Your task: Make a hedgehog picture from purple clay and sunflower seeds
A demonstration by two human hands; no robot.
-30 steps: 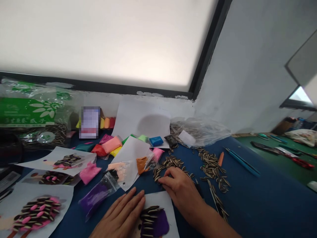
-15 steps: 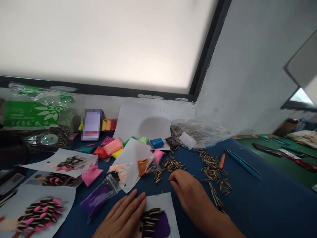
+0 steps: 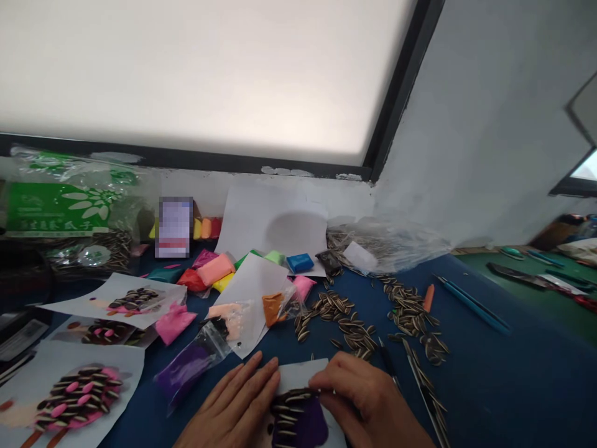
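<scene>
A white sheet of paper (image 3: 298, 372) lies at the bottom middle, bearing a flat purple clay shape (image 3: 313, 424) partly covered by rows of striped sunflower seeds (image 3: 285, 418). My left hand (image 3: 236, 404) rests flat on the sheet's left edge, fingers stretched out. Over the upper right of the purple clay, my right hand (image 3: 361, 398) pinches a sunflower seed (image 3: 315, 392) between thumb and forefinger. Loose sunflower seeds (image 3: 357, 333) lie just beyond that hand. Part of the sheet is hidden under both hands.
Finished seed pictures (image 3: 81, 398) lie at left. A purple clay bag (image 3: 186, 373), pink clay packet (image 3: 173, 320) and orange clay packet (image 3: 273, 309) are spread ahead. Tweezers (image 3: 426, 395), blue tweezers (image 3: 473, 303) and another seed heap (image 3: 410, 308) are at right. A green seed bag (image 3: 60, 208) stands behind.
My right hand has moved from the loose seed heap back down to the purple clay, carrying a seed. My left hand stays on the paper. The view has shifted slightly.
</scene>
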